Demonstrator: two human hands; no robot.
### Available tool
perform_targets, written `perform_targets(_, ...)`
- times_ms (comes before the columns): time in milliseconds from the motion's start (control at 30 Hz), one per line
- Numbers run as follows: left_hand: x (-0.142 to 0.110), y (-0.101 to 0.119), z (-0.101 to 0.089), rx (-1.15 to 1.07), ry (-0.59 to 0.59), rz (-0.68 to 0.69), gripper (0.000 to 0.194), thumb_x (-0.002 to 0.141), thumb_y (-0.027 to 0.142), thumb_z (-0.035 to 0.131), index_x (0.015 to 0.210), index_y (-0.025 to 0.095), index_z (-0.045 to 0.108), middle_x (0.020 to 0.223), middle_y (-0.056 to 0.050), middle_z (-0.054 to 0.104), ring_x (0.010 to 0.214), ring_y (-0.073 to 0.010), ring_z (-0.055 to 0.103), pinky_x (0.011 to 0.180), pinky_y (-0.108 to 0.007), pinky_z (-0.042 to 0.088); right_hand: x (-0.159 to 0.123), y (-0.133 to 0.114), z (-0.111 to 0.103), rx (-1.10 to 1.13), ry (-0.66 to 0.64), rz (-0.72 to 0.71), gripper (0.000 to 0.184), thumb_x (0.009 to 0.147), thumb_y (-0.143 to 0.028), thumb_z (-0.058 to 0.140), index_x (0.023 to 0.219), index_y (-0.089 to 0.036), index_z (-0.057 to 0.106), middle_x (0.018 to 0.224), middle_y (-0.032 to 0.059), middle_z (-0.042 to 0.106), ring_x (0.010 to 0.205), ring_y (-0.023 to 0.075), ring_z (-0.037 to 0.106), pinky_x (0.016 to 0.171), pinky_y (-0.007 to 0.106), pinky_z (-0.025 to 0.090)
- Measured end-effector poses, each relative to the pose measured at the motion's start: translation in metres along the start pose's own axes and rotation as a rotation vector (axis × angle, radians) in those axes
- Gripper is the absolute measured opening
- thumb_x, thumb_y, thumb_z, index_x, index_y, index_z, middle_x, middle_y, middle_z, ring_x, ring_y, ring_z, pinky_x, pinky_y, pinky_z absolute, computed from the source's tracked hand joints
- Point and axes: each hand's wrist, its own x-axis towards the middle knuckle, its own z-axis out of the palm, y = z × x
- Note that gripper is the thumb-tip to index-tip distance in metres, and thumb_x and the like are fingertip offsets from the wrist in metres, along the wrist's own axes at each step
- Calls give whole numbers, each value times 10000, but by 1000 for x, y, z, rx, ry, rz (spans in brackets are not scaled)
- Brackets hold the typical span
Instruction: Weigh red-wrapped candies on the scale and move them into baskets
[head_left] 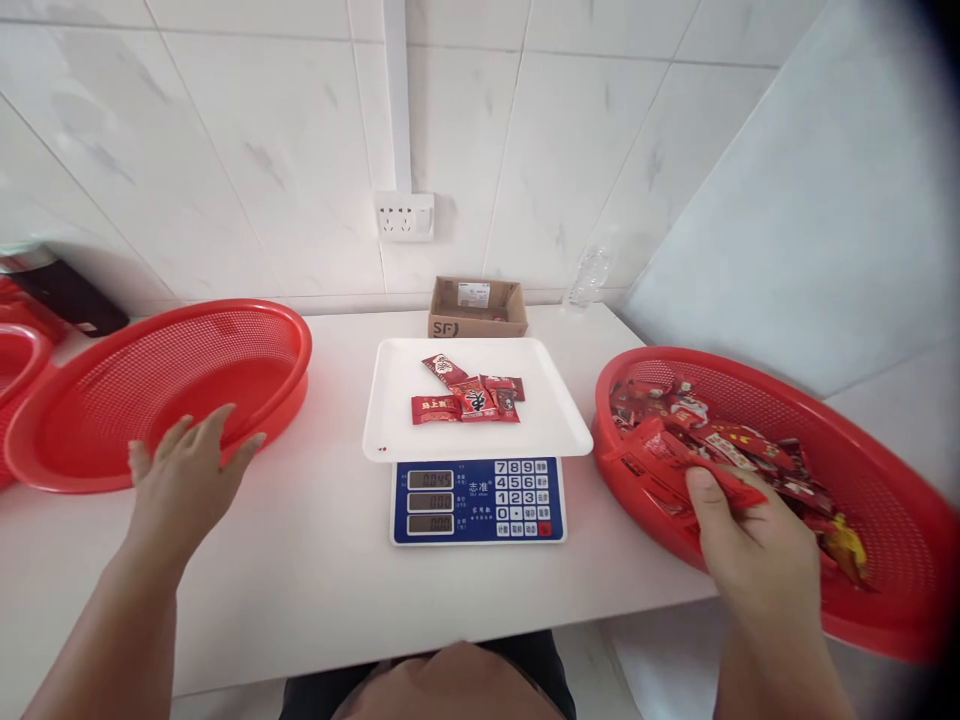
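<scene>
My left hand (184, 480) is open, fingers spread, over the near rim of a red mesh basket (285, 400). Nothing is in it. Pinched between thumb and fingers of my right hand (765, 550) are red snack packets (656, 460), how many I cannot tell. That hand is above a second red basket (900, 455), which holds many small packets, mostly red, one partly yellow (847, 545). Between the baskets stands a scale with a white pan (397, 375) and a blue keypad panel (480, 530). Several red packets (476, 398) lie on the pan.
Behind the scale is a small cardboard box (480, 325), with a clear plastic bottle (589, 278) to its right. A dark cylindrical container (71, 290) and part of another red basket (19, 350) are at far left. A socket (405, 217) is on the tiled wall.
</scene>
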Motion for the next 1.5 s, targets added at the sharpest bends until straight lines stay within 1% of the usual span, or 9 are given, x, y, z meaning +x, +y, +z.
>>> perform_targets(233,8,35,7,53,-120,66,578,898,499,325,1298,98,443,1175,-196,623,1114,-330,564,1000,-507,373,4,4,4,5,-94,-74,431,752,-596,438,853,-229,640,879,104,708,834,298,629,715,398,470)
perform_targets(433,19,68,3,13,-232,177,571,938,404,171,1376,81,341,1256,-183,575,1127,-332,548,895,-475,438,4,6,3,-27,-147,-100,411,788,-571,428,876,-233,644,864,102,712,797,285,637,688,386,475)
perform_targets(700,41,86,0,-18,-324,175,594,937,350,95,1421,52,266,1268,-229,554,1076,-382,573,693,-496,520,6,9,3,19,-163,-103,449,765,-586,445,905,-216,658,878,101,725,813,288,664,678,381,517)
perform_targets(767,45,95,-1,-33,-284,212,589,942,376,142,1428,67,261,1384,-206,459,1234,-361,466,871,-520,481,6,10,4,28,-192,-114,462,774,-593,430,915,-215,655,898,93,730,816,288,670,665,383,523)
perform_targets(867,51,119,-6,-117,-266,380,626,932,470,254,1449,119,223,1524,-134,255,1411,-288,197,1121,-489,247,7,11,5,41,-215,-133,451,781,-588,431,911,-220,657,917,82,735,828,284,678,664,381,530)
perform_targets(1000,60,162,-14,-318,-484,698,739,889,602,291,1470,169,143,1562,-93,133,1440,-241,48,1157,-448,154,8,11,6,66,-208,-165,434,782,-580,441,890,-226,668,920,74,740,843,275,683,678,368,540)
perform_targets(1100,66,192,-12,-347,-562,823,821,830,672,367,1470,206,148,1565,-99,114,1440,-256,21,1157,-459,116,7,13,9,73,-200,-179,426,794,-576,443,902,-232,670,913,63,741,866,269,682,711,365,544)
perform_targets(1267,68,231,2,-351,-560,905,847,766,705,449,1436,221,263,1507,-158,281,1401,-335,201,1115,-524,177,5,18,12,95,-159,-219,412,816,-565,454,937,-237,673,914,60,739,881,262,681,757,370,543)
perform_targets(1500,66,258,10,-394,-436,856,601,794,588,482,1250,196,480,1214,-142,541,1143,-321,486,932,-468,411,6,15,10,74,-193,-235,449,812,-570,446,933,-207,680,980,90,735,913,274,683,785,398,554)
